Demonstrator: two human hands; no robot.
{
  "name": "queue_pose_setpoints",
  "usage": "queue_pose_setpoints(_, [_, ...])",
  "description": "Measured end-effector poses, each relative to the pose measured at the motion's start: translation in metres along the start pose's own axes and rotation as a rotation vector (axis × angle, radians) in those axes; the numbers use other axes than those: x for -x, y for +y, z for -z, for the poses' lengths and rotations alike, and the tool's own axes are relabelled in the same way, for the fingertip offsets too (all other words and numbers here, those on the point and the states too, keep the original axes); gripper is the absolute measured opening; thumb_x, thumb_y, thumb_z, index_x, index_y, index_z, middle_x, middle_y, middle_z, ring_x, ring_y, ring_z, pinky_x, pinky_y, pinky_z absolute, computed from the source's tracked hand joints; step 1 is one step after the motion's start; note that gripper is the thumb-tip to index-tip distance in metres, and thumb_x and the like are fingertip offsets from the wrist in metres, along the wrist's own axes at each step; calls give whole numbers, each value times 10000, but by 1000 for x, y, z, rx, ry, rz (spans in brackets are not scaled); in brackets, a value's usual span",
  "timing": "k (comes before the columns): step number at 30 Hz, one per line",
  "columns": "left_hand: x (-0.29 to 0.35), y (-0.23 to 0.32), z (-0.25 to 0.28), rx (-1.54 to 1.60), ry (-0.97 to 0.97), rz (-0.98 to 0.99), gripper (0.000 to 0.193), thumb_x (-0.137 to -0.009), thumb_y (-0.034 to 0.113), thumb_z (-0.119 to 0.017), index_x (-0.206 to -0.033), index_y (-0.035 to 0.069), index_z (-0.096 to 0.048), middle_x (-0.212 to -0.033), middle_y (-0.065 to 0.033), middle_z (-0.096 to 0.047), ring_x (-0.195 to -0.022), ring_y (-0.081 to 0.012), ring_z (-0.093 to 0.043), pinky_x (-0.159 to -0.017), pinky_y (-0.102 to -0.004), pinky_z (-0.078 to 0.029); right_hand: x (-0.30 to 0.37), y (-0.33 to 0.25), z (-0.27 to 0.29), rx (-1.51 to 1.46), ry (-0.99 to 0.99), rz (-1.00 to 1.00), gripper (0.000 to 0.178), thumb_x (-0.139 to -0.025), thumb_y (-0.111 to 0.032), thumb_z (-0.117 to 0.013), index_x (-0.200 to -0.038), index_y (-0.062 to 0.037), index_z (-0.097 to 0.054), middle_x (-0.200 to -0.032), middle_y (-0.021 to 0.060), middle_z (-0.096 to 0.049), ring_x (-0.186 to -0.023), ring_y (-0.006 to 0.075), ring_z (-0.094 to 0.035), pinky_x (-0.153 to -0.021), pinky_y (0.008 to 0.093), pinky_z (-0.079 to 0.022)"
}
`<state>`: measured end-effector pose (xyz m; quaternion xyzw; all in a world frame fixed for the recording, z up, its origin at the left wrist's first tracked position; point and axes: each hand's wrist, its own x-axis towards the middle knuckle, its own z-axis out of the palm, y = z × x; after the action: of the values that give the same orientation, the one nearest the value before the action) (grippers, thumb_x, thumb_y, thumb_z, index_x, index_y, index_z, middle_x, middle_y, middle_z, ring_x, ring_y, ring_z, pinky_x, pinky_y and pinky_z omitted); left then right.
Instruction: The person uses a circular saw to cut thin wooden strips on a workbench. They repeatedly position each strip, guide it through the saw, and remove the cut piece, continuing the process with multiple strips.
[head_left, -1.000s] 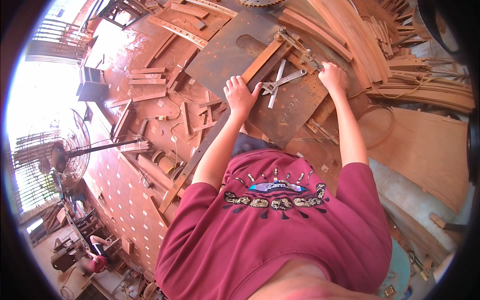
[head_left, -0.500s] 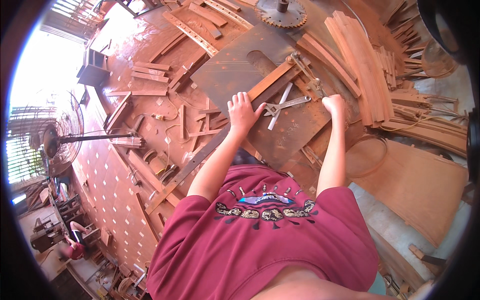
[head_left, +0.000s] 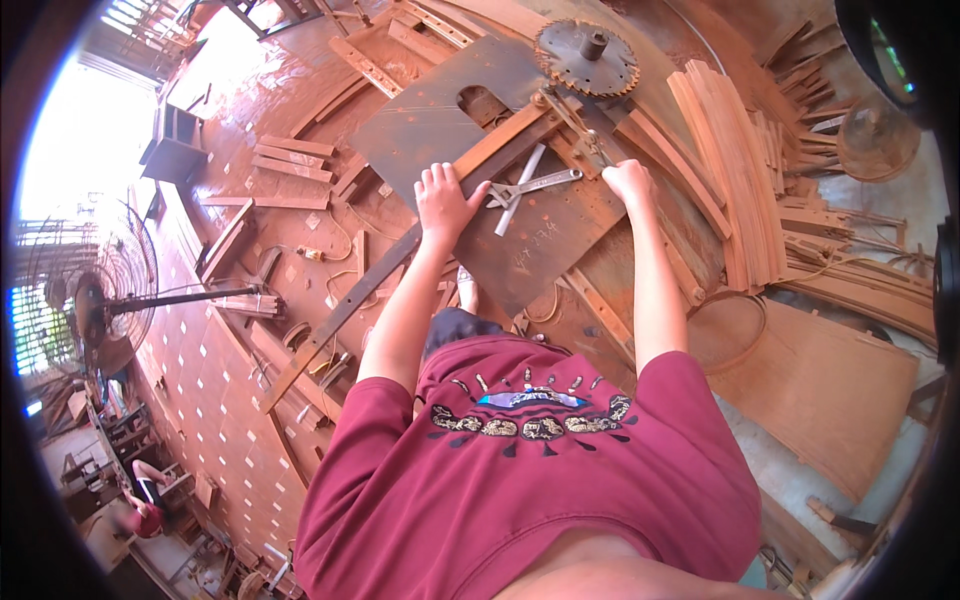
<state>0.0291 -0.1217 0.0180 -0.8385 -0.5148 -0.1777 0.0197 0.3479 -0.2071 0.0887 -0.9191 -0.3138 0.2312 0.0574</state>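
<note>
As the head view looks down, left hand lies over the bar, fingers forward, thumb out; likely steadying it, can't tell if gripping underneath. Right hand curled closed on near end of the linkage, presumably to control that end; fingers hide the exact hold. Linkage seems to meet bar's far end. Wrench on bench, just near side of bar, between hands, crossing white strip; head end by left hand, handle toward right hand, probably parked for quick reach. Blade far, past linkage. Planks right, laid lengthwise together, probably for tidiness.
</note>
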Motion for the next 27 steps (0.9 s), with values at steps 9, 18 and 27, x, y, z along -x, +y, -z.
queue_pose_setpoints(9, [-91, -94, -20, 21, 14, 42, 764, -878, 683, -672, -1148, -31, -641, -1071, -156, -602, -1057, -339, -575, -928, -452, -479, -69, -111, -24, -139, -104, 55, 292, -795, -230, -567, -689, 23, -667, -647, 131, -689, -584, 226, -681, -598, 372, -549])
queue_pose_setpoints(18, [-133, -144, -30, -1, 54, 22, 758, -867, 673, -696, -1132, -35, -646, -1029, -157, -598, -1013, -331, -587, -898, -444, -487, -94, -177, -34, -186, -133, 42, 307, -808, -237, -575, -677, 33, -640, -644, 128, -671, -562, 217, -658, -564, 371, -527])
queue_pose_setpoints(27, [-140, -150, -34, 18, 53, 35, 785, -870, 686, -683, -1159, -43, -646, -1057, -158, -602, -1039, -345, -581, -912, -459, -484, -96, -181, -36, -65, -16, 145, 282, -768, -239, -600, -797, 15, -720, -820, 197, -740, -773, 319, -737, -721, 428, -568])
